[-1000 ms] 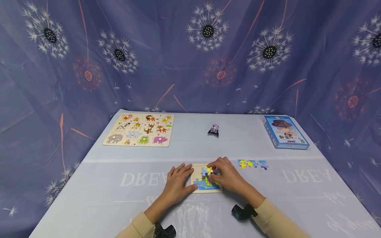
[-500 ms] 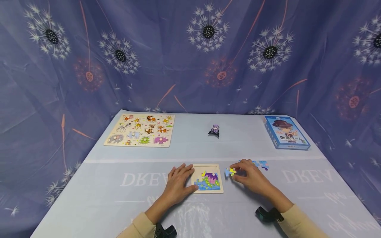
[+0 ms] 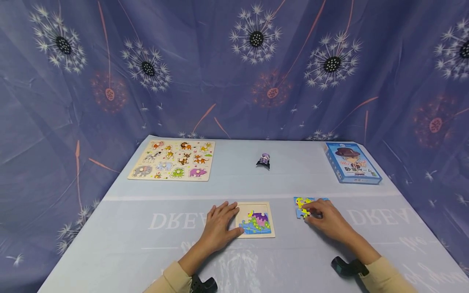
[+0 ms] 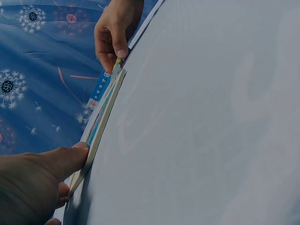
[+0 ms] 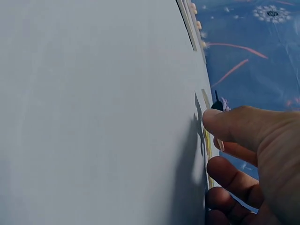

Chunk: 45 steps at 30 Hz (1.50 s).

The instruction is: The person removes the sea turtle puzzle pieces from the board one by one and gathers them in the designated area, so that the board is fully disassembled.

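A small square jigsaw puzzle tray (image 3: 254, 204) with a pale wooden rim lies flat on the table. Purple, green and blue pieces (image 3: 259, 223) fill its lower and right part, while bare wood shows at the upper left. My left hand (image 3: 221, 225) rests along the tray's left side, fingers fairly straight, thumb on the front left corner. Right of the tray, my right hand (image 3: 327, 219) pinches a light blue and yellow puzzle piece (image 3: 301, 213) between thumb and fingertips. Just behind it lie loose puzzle pieces (image 3: 301, 200), partly hidden by that hand.
A wooden animal peg board (image 3: 172, 160) lies at the back left. In the back middle sits a small purple and black figure (image 3: 264, 160). A blue box (image 3: 352, 162) with a hatted cartoon character lies at the back right. A dandelion-print curtain (image 3: 205, 61) hangs behind the table.
My right hand has lifted a puzzle piece off the tray and carried it right to the loose pieces. My left hand has stayed on the tray.
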Available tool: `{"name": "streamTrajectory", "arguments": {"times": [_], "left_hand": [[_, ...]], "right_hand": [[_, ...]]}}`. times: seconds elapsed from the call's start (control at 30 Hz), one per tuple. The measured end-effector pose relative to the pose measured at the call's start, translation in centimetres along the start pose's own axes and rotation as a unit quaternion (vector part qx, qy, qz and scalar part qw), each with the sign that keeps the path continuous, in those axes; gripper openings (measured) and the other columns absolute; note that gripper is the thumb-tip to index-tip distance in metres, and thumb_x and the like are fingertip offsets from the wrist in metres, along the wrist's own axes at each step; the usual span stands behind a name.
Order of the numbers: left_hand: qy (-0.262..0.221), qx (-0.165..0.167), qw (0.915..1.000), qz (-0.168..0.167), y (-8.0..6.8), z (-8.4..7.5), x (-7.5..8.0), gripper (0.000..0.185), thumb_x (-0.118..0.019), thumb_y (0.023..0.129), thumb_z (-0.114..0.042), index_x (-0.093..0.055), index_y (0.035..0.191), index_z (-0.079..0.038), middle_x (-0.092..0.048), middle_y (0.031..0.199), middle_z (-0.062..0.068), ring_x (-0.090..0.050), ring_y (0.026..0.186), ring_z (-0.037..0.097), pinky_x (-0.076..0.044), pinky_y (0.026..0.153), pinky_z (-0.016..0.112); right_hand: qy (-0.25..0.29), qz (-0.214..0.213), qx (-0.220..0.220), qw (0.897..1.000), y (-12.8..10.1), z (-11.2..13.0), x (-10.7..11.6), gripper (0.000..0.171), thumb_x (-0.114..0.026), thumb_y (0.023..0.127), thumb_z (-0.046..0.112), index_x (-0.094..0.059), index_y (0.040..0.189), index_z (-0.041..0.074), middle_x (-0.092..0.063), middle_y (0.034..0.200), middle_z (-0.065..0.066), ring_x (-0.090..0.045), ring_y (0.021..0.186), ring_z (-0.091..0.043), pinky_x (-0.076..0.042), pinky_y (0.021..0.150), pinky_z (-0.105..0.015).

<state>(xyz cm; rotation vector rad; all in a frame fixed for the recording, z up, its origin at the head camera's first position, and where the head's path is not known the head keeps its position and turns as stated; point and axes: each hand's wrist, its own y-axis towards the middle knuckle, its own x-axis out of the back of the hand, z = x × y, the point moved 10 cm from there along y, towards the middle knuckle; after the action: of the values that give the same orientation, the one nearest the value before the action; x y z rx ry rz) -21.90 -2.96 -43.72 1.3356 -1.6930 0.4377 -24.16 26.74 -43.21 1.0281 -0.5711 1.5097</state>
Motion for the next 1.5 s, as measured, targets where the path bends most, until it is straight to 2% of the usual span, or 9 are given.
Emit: {"name": "streamTrajectory", "arguments": {"times": [0.17, 0.6, 1.0, 1.27, 1.5], "left_hand": [[-0.006, -0.003, 1.0000, -0.004, 0.0, 0.0, 0.1, 0.060, -0.071, 0.078, -0.036, -0.058, 0.129, -0.007, -0.053, 0.139, 0.007, -0.040, 0.135, 0.035, -0.022, 0.108, 0.060], [-0.009, -0.001, 0.9999, 0.008, 0.1, 0.0, 0.1, 0.061, -0.071, 0.079, -0.037, -0.056, 0.130, -0.007, -0.051, 0.140, 0.007, -0.039, 0.135, 0.035, -0.022, 0.109, 0.059], [-0.006, 0.003, 1.0000, 0.003, 0.1, 0.1, 0.0, 0.061, -0.072, 0.078, -0.036, -0.057, 0.129, -0.007, -0.052, 0.140, 0.007, -0.039, 0.135, 0.035, -0.022, 0.108, 0.060], [-0.005, 0.001, 1.0000, 0.003, 0.2, 0.1, 0.0, 0.060, -0.072, 0.078, -0.036, -0.058, 0.128, -0.006, -0.052, 0.140, 0.008, -0.039, 0.135, 0.035, -0.022, 0.108, 0.060], [-0.011, -0.001, 0.9999, -0.005, 0.1, 0.0, 0.2, 0.060, -0.073, 0.077, -0.034, -0.058, 0.127, -0.006, -0.053, 0.139, 0.008, -0.039, 0.135, 0.035, -0.022, 0.109, 0.061]], "right_hand": [[0.006, 0.014, -0.019, 1.000, 0.1, -0.7, 0.0, 0.029, -0.076, 0.076, 0.015, -0.070, 0.105, 0.016, -0.058, 0.089, 0.004, -0.044, 0.083, -0.011, -0.038, 0.067, -0.023], [0.002, 0.031, -0.021, 0.999, 0.0, -0.6, -0.1, 0.031, -0.077, 0.076, 0.017, -0.070, 0.106, 0.018, -0.058, 0.092, 0.003, -0.042, 0.085, -0.013, -0.035, 0.069, -0.025], [0.002, 0.020, -0.020, 1.000, 0.0, -0.6, -0.1, 0.032, -0.078, 0.075, 0.020, -0.070, 0.106, 0.018, -0.056, 0.089, 0.004, -0.038, 0.083, -0.012, -0.031, 0.067, -0.024], [0.010, 0.008, -0.005, 1.000, 0.1, 1.6, -0.9, 0.031, -0.078, 0.075, 0.021, -0.070, 0.105, 0.019, -0.057, 0.089, 0.005, -0.039, 0.085, -0.011, -0.033, 0.069, -0.025], [0.022, 0.005, 0.042, 0.999, 0.3, 5.1, -2.3, 0.031, -0.079, 0.074, 0.020, -0.070, 0.104, 0.020, -0.058, 0.091, 0.007, -0.043, 0.086, -0.009, -0.038, 0.072, -0.026]]}}
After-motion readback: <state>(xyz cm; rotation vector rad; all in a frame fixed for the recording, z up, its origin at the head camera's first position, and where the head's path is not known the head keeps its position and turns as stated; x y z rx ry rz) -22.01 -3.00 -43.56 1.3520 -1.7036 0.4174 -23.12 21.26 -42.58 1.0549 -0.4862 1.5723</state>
